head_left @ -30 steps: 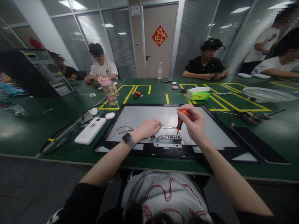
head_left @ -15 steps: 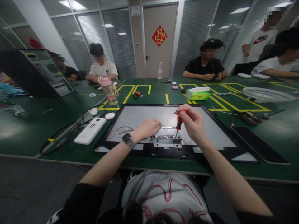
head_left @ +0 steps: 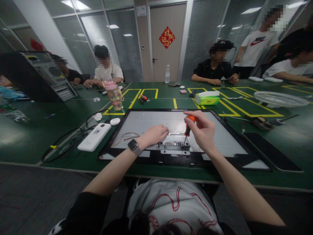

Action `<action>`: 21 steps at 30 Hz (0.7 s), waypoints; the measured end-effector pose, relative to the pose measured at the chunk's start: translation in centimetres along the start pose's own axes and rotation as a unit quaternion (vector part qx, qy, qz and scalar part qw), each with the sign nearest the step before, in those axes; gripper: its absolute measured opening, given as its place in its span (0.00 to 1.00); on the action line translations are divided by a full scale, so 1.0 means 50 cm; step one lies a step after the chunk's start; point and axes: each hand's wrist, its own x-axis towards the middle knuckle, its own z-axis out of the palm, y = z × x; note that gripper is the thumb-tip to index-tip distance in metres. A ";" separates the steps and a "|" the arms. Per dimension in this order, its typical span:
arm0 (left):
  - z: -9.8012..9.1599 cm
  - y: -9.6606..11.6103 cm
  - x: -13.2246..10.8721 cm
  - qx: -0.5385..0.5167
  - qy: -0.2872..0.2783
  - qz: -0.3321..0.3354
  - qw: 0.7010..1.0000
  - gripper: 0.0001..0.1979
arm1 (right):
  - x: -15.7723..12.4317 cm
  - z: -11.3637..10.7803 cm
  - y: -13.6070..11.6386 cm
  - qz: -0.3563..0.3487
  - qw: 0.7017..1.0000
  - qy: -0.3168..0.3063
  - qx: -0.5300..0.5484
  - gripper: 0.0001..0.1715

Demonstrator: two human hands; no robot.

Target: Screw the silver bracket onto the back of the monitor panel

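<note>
A display panel (head_left: 151, 117) with a black frame lies flat in front of me, its pale grey back facing up. On its near side sits a silver metal bracket (head_left: 174, 152). My right hand (head_left: 203, 130) grips an orange-and-black screwdriver (head_left: 187, 130), held nearly upright with its tip down at the bracket's right end. Resting on the panel, my left hand (head_left: 156, 133) has its fingers together and bent over the bracket's left corner; the fingertips are partly hidden. Thin wires (head_left: 126, 137) run across the panel left of that hand.
Left of the panel are a white power bank (head_left: 94, 137), a white case (head_left: 115, 121), black cables (head_left: 66, 143) and a pink-lidded bottle (head_left: 114, 96). A dark flat device (head_left: 271, 151) lies to the right. Beyond stand a green tissue pack (head_left: 207, 99) and seated people.
My right hand and its fingers have shifted slightly around the screwdriver handle, whose tip stays at the bracket. My left hand has not moved. A standing person at the back right has moved left.
</note>
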 end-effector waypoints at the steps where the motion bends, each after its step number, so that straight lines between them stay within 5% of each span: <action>1: 0.000 0.000 0.000 0.001 0.000 0.000 1.000 0.18 | -0.001 -0.002 0.000 -0.016 1.000 0.006 -0.014 0.09; 5: 0.003 -0.002 0.001 0.003 0.001 -0.004 1.000 0.18 | -0.001 -0.006 0.004 -0.024 1.000 -0.012 0.007 0.18; 13: 0.005 -0.004 0.001 -0.001 0.005 0.002 1.000 0.18 | 0.003 -0.001 0.008 -0.035 0.998 0.017 -0.047 0.07; 18: 0.001 -0.001 0.001 0.002 0.000 -0.002 1.000 0.17 | 0.003 -0.004 0.005 -0.010 1.000 -0.008 0.001 0.14; 21: 0.001 0.000 0.001 -0.001 0.003 -0.001 1.000 0.17 | 0.004 -0.004 0.006 -0.003 1.000 0.005 -0.014 0.08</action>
